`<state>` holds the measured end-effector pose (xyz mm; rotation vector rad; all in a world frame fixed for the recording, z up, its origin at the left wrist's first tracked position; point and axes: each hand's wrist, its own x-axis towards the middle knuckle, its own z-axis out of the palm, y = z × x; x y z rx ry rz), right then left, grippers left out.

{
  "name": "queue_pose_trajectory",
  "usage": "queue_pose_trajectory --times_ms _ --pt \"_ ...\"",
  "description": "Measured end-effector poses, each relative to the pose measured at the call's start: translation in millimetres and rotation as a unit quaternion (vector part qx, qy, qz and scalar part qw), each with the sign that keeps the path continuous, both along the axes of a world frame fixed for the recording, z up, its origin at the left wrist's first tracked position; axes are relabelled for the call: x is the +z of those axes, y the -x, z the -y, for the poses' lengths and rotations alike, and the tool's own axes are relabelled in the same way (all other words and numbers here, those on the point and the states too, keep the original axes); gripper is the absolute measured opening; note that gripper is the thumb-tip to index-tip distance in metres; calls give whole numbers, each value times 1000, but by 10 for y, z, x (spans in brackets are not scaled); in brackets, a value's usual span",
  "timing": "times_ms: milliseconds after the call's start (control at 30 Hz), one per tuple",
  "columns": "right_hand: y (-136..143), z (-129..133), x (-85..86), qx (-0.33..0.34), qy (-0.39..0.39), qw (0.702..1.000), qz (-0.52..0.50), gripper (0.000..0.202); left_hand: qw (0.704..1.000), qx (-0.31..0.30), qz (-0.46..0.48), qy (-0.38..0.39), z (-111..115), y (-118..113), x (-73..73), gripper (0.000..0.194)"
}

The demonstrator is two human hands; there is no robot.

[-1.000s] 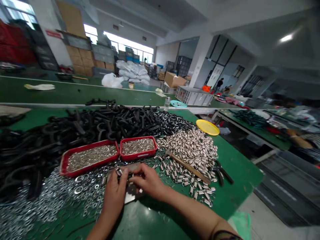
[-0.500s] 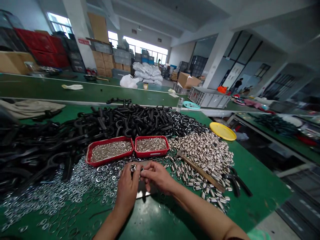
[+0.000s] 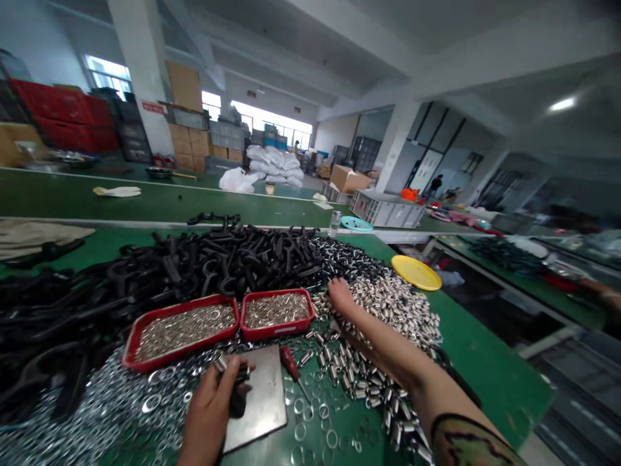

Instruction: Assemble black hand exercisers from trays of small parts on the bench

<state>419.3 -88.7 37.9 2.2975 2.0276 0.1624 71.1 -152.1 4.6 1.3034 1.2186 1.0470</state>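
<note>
My left hand (image 3: 208,408) is closed over the left edge of a flat metal plate (image 3: 264,395). Between its thumb and fingers is a shiny ribbed metal coil (image 3: 221,362), and a dark piece shows below the fingertips. My right hand (image 3: 341,295) reaches far forward, its bent fingers down at the edge of a heap of small black-and-silver pins (image 3: 349,259). What those fingertips touch is hidden. Beneath the right forearm spreads a heap of small silver springs (image 3: 388,304). A red-handled screwdriver (image 3: 290,364) lies just right of the plate.
Two red trays, the left one (image 3: 127,346) and the right one (image 3: 276,331), hold small metal pieces. Black plastic parts (image 3: 262,252) are piled behind them. Washers (image 3: 140,408) cover the front left. A yellow lid (image 3: 416,272) lies at right; a grey crate (image 3: 387,210) stands beyond.
My hands were together over the plate; the right has moved away, forward and right to the pin heap. My left hand has shifted left and nearer, uncovering the plate and screwdriver. The view has shifted.
</note>
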Motion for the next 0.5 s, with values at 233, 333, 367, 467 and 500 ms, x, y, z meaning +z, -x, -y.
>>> queue_pose_trajectory --times_ms 233,333,367,467,500 --pt "-215 -276 -301 38 52 996 59 36 997 -29 4 76 -38 -30 -73 63" --pt "-210 -245 -327 62 59 995 44 36 993 -18 32 112 -28 -67 7 66" --pt "-211 -230 -301 67 58 995 33 36 991 -14 48 123 -17 -82 45 66" --pt "-201 -163 -114 62 43 997 -10 36 989 -4 77 127 33 -96 146 62" --pt "-183 -125 -25 54 31 998 -27 34 992 7 66 111 46 -86 166 60"
